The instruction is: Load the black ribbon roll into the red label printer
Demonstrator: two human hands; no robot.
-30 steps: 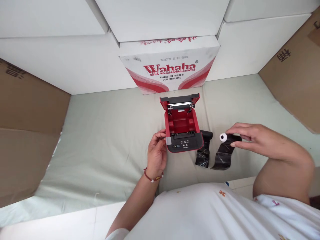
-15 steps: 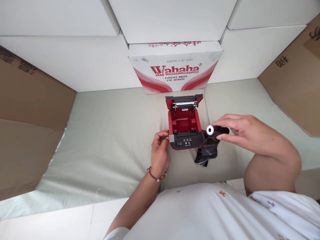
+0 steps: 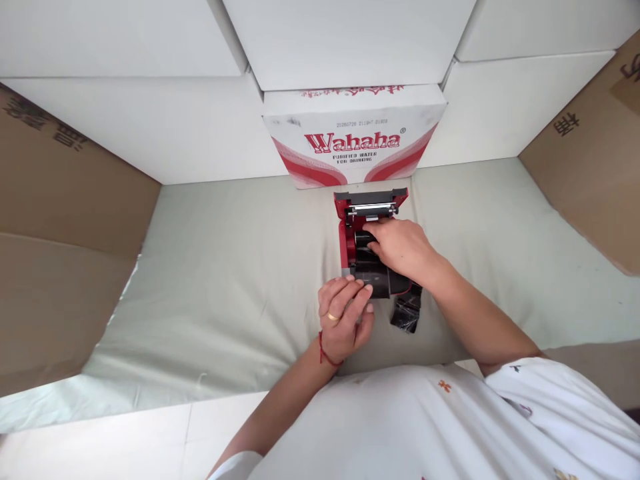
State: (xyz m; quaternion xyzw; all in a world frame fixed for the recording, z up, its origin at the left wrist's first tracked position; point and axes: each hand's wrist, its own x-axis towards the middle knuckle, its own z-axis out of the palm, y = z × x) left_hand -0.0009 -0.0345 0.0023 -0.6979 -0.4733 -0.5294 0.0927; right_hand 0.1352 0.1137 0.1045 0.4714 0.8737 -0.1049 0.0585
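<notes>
A small red-and-black printer (image 3: 343, 243) stands on the cloth with its lid (image 3: 371, 198) raised. In its bay lies a black paper roll (image 3: 364, 252), and my right hand (image 3: 403, 248) is closed on it from the right, thumb and fingers at its top. The roll's loose black strip (image 3: 373, 280) runs forward over the printer's front panel and hides most of it. At the front left, my left hand (image 3: 346, 313) has its bent fingers on the edge of that strip. A crumpled black plastic wrapper (image 3: 406, 315) lies just right of the printer.
Behind the printer stands a white-and-red water carton (image 3: 355, 143), with stacked white boxes (image 3: 350, 43) above and beside it. Brown cardboard boxes (image 3: 65, 253) flank the left side and the right (image 3: 590, 173). Pale green cloth (image 3: 225, 287) covers the surface.
My right hand has carried the roll leftward into the printer's bay, and its strip now hangs over the front. My left hand has moved from the printer's left side onto the strip.
</notes>
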